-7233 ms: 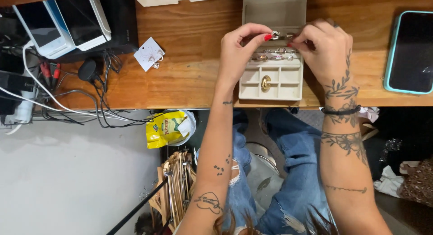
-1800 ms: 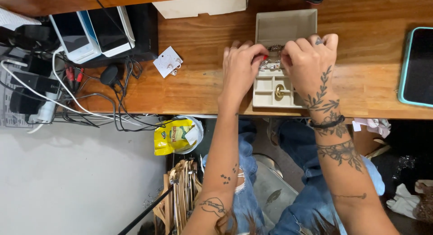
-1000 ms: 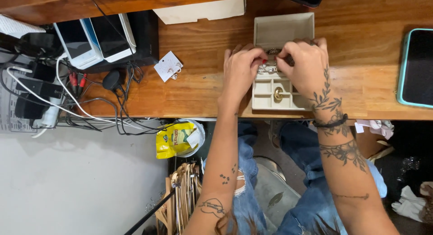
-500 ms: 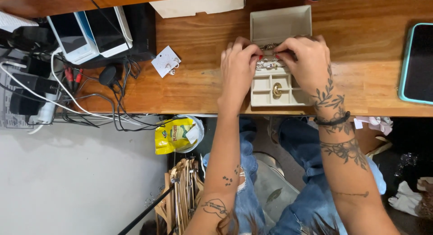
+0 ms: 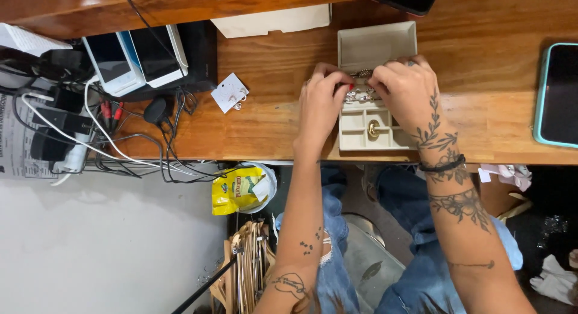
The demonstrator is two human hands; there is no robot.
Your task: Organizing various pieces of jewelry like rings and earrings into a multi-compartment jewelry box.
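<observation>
Jewellery box, cream-coloured with its lid standing open, sits on the wooden desk just right of the frame's centre, close to the desk's near edge. Both hands meet over its upper half. Left hand has its fingers curled narrow, tips pinched on a small silvery chain that lies across the box's top compartments; right hand has its fingers bent in the same way, pinching the other end of that chain (the exact grip is partly hidden by the knuckles). A gold ring lies in a lower compartment, uncovered, just below the hands. Left of the box, apart from it, a white earring card lies on the wood. Further to the upper left stand two phones among tangled cables. A teal-cased phone lies at the right edge.
</observation>
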